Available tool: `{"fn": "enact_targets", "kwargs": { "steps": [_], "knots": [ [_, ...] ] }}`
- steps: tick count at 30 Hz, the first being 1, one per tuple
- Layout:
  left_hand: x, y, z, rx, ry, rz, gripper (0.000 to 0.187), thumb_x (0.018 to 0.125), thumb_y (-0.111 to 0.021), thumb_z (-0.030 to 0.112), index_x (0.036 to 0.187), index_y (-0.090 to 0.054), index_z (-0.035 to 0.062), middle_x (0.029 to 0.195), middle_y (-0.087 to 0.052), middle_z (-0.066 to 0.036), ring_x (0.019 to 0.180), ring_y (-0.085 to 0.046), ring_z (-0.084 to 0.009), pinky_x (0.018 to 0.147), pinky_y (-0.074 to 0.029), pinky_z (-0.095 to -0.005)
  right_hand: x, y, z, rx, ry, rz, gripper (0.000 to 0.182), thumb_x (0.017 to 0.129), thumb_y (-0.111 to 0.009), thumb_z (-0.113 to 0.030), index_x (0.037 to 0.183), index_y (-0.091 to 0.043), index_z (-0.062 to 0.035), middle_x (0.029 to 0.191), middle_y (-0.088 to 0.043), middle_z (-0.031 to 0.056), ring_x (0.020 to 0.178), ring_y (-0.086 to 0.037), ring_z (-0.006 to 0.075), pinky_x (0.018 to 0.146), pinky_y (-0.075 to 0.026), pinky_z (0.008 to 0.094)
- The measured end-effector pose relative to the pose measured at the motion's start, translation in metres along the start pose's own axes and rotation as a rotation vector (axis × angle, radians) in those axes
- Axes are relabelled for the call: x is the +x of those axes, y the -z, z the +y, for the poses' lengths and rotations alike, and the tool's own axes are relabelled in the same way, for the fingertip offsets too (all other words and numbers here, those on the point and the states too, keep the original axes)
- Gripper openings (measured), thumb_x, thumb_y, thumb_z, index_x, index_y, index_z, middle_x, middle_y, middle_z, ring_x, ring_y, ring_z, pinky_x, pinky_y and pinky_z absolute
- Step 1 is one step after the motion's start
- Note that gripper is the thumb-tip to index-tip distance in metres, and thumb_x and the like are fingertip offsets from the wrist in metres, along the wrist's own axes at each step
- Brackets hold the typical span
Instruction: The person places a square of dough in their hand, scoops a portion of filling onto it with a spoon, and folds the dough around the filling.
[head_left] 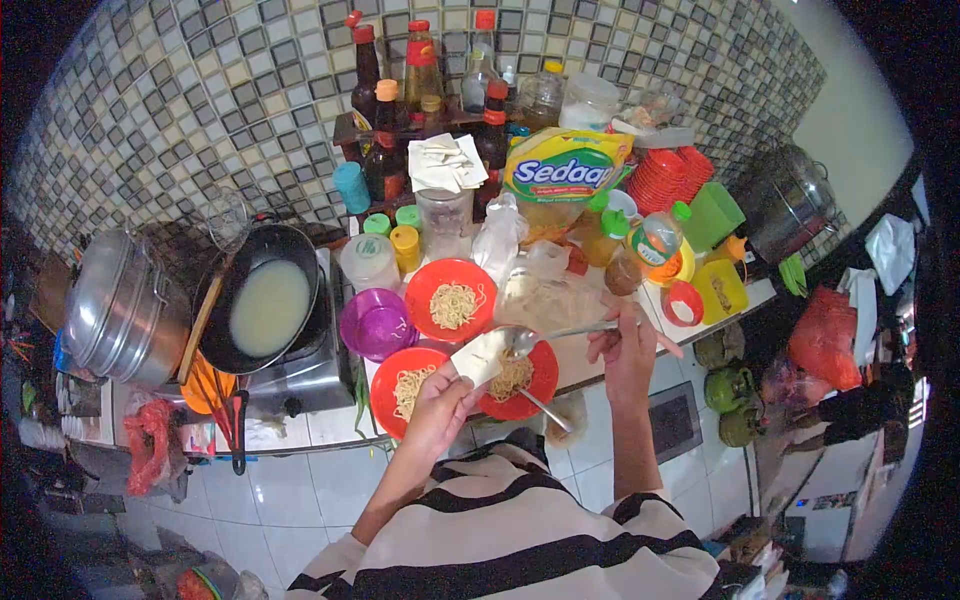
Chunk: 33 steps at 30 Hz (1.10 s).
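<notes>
My left hand (440, 408) pinches a small white paper piece (474, 358) and holds it above the front red bowls. My right hand (622, 352) grips a metal spoon (570, 330) by its handle, with the spoon's head right at the paper's edge. Below the paper, noodles lie in the right red bowl (546, 373), where another metal spoon (544, 408) leans over the rim. More noodles fill the left red bowl (381, 393), partly hidden by my left hand, and the back red bowl (424, 278).
A purple bowl (372, 324) stands left of the red ones. A wok (215, 300) with pale liquid sits on the stove beside a steamer pot (125, 305). Behind are sauce bottles (420, 70), a jar topped with white papers (447, 163), a yellow Sedaap pack (568, 165) and stacked red bowls (672, 180).
</notes>
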<state>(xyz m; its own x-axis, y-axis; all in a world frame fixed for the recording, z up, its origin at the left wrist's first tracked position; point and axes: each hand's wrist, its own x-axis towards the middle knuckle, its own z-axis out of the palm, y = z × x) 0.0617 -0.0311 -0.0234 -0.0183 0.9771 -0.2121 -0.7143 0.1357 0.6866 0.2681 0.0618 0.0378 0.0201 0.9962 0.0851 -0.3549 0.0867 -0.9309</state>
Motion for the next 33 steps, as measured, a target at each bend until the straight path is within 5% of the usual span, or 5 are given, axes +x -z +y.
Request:
{"fn": "enact_targets", "kwargs": {
  "steps": [8,17,24,29,33],
  "knots": [
    [-0.013,-0.015,0.01,0.06,-0.016,0.002,0.039,0.081,-0.04,-0.005,0.12,-0.039,-0.003,0.114,-0.051,-0.011,0.103,-0.052,-0.0172,0.088,-0.044,-0.0269,-0.039,-0.014,-0.016,-0.539,0.42,-0.292,0.026,0.092,-0.037,-0.019,0.084,-0.049,0.0021,0.067,-0.056,0.0125,0.049,-0.057,0.0173,0.046,-0.046,0.0254],
    [-0.011,-0.01,0.002,0.001,0.019,0.032,0.036,0.08,-0.041,-0.006,0.116,-0.04,-0.0056,0.116,-0.048,-0.015,0.107,-0.05,-0.0236,0.09,-0.043,-0.03,-0.043,-0.013,-0.021,-0.504,0.901,-0.36,0.032,0.091,-0.04,-0.029,0.084,-0.05,0.0002,0.068,-0.057,0.0148,0.047,-0.058,0.0201,0.045,-0.046,0.0269],
    [-0.014,-0.013,0.006,0.005,0.05,0.037,0.04,0.078,-0.041,-0.008,0.117,-0.038,-0.0056,0.118,-0.047,-0.016,0.109,-0.048,-0.0243,0.093,-0.042,-0.0313,-0.041,-0.011,-0.015,-0.233,0.663,-0.058,0.029,0.091,-0.039,-0.031,0.086,-0.044,-0.0026,0.069,-0.053,0.0129,0.049,-0.052,0.0169,0.042,-0.044,0.0268],
    [-0.017,-0.015,0.004,-0.069,-0.044,-0.026,0.041,0.078,-0.041,-0.004,0.119,-0.036,-0.0054,0.119,-0.046,-0.018,0.11,-0.048,-0.0264,0.092,-0.042,-0.0327,0.002,0.02,0.035,-0.016,0.232,0.253,0.027,0.093,-0.037,-0.027,0.09,-0.045,-0.0013,0.069,-0.054,0.01,0.054,-0.054,0.0152,0.049,-0.046,0.0248],
    [-0.016,-0.014,0.007,-0.248,-0.01,-0.013,0.038,0.088,-0.036,0.015,0.122,-0.034,-0.0039,0.121,-0.044,-0.02,0.111,-0.046,-0.0286,0.093,-0.04,-0.0354,0.019,0.058,0.101,-0.062,0.135,0.32,0.026,0.092,-0.038,-0.026,0.091,-0.046,-0.0017,0.07,-0.054,0.0097,0.052,-0.053,0.0136,0.048,-0.044,0.0239]
  ]
}}
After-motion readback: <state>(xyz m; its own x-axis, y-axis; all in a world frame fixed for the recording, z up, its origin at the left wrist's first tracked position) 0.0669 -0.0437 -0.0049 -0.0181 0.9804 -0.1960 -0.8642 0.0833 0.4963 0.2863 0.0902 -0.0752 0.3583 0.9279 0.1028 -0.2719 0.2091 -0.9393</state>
